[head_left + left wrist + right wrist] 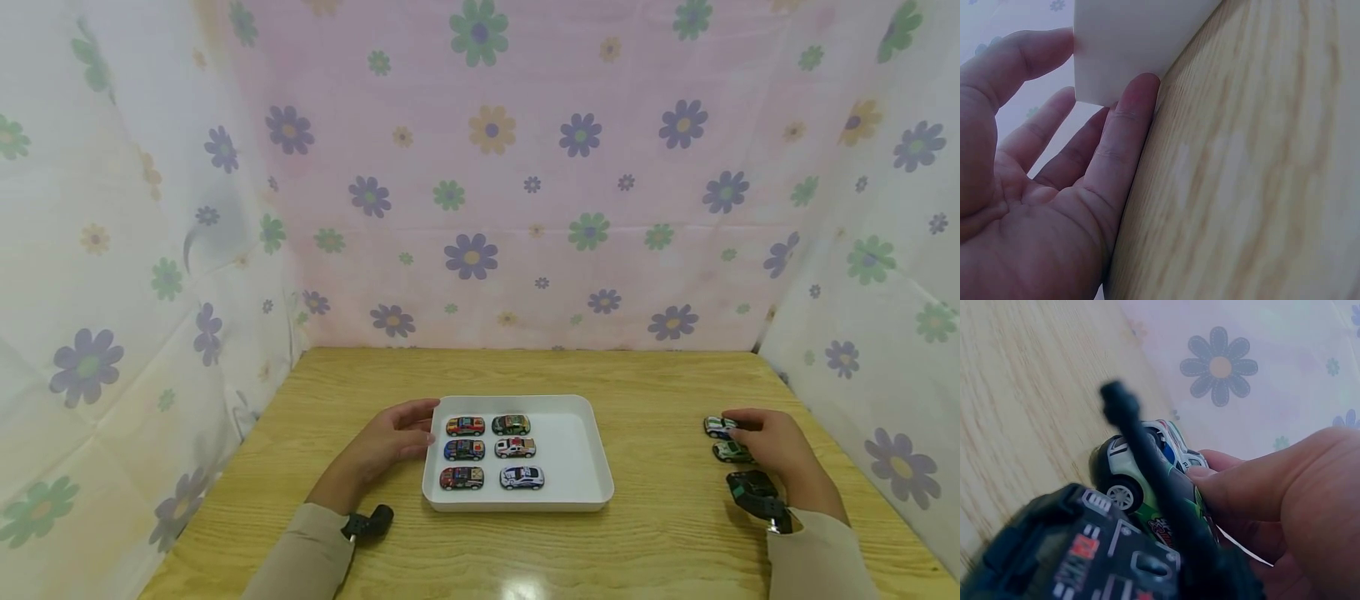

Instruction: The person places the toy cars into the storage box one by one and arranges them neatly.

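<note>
Wooden table (645, 533), light grain, ran wall to wall. Enclosure was fabric on three sides: pink floral sheet (525, 208) hung behind the table's far edge, white floral sheets at the left (112, 292) and right (885, 250) edges. Flowers were purple, green and orange. Fabric was creased, with a fold line across the back sheet. Lighting was soft and even; one glare spot (525, 590) sat at the table's near edge. No floor or windows in view.

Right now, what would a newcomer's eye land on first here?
Probably the white tray mid-table with six toy cars in two neat rows. The left hand rests on the tray's left edge, while the right hand touches more toy cars near the flowered curtain.
</note>
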{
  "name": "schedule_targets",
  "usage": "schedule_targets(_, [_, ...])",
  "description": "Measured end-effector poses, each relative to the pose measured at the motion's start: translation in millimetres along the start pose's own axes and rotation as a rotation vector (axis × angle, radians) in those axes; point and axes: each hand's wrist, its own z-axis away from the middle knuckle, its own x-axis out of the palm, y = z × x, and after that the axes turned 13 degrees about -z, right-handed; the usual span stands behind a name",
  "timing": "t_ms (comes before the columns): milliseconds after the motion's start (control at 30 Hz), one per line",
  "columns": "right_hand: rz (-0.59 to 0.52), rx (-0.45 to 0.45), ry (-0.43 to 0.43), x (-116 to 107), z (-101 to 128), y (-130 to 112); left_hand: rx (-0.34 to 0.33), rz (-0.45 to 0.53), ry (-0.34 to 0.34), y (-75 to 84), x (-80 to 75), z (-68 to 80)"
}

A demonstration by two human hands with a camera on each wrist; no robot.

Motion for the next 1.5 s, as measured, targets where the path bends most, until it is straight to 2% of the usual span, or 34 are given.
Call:
schedule_targets(467, [-0.026,-0.011,0.008,0.4,0.5,-4.0,0.000,-0.007,-0.001,-2.4,-0.8,-1.1])
schedule_targets(1100, [-0.036,-0.087,0.048,7.0,0.2,-33.7,-0.012,-0.019,0.017,-4.4,0.7,-2.5])
schedule_targets(1367, [0.007,-0.211,0.035,20.7,-0.9,-56.6,-0.031,-0.036,0.035,-2.9,0.9,0.8])
schedule_targets(1500, [0.014,-0.233,0.029,25.2,-2.2,-70.1,-0.020,-0.020,0.024,-3.5,-0.2,-0.2])
